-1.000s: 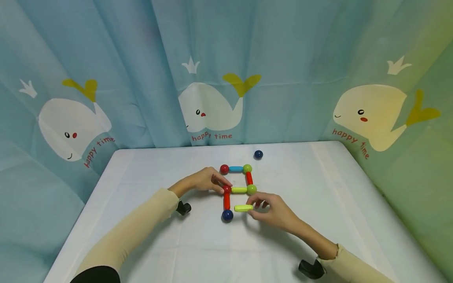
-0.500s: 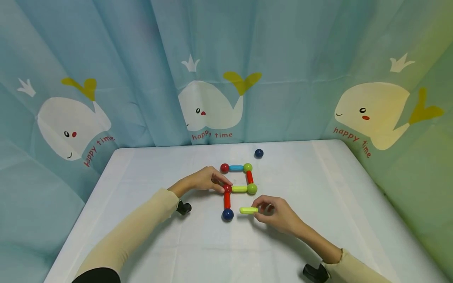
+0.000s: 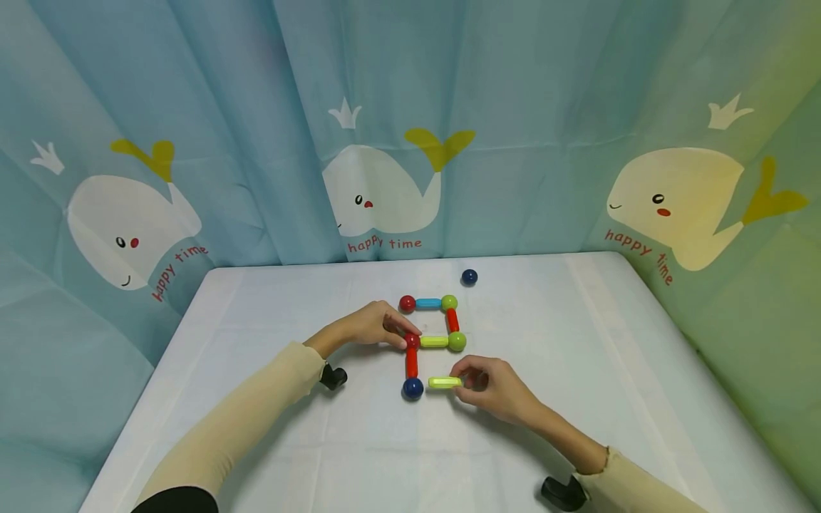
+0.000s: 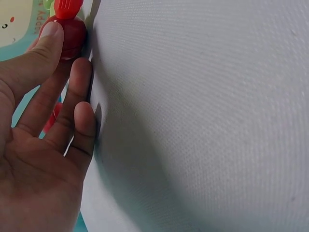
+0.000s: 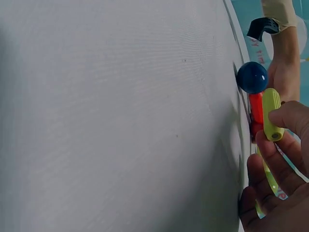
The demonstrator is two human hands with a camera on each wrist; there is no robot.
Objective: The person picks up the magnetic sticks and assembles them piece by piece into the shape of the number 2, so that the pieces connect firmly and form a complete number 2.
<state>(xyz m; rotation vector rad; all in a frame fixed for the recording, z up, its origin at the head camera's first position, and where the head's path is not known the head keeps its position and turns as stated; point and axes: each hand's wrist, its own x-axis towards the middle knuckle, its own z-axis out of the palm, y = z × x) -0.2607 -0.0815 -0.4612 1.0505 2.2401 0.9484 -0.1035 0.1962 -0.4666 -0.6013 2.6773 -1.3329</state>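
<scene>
My left hand pinches a red ball between thumb and fingers at the left corner of a figure of balls and rods. From that ball a red rod runs toward me to a dark blue ball, and a yellow-green rod runs right to a green ball. My right hand holds a loose yellow-green rod by its right end, thumb against fingers. The free end of this rod points left at the dark blue ball, with a small gap between them.
Farther back, a red ball, a blue rod, a green ball and a red rod complete the figure's outline. A separate dark blue ball lies near the table's back edge, before a whale-print curtain.
The rod in my right hand first drew away to the right and toward me, then came back left, level with the dark blue ball. My left hand stays on the red ball.
</scene>
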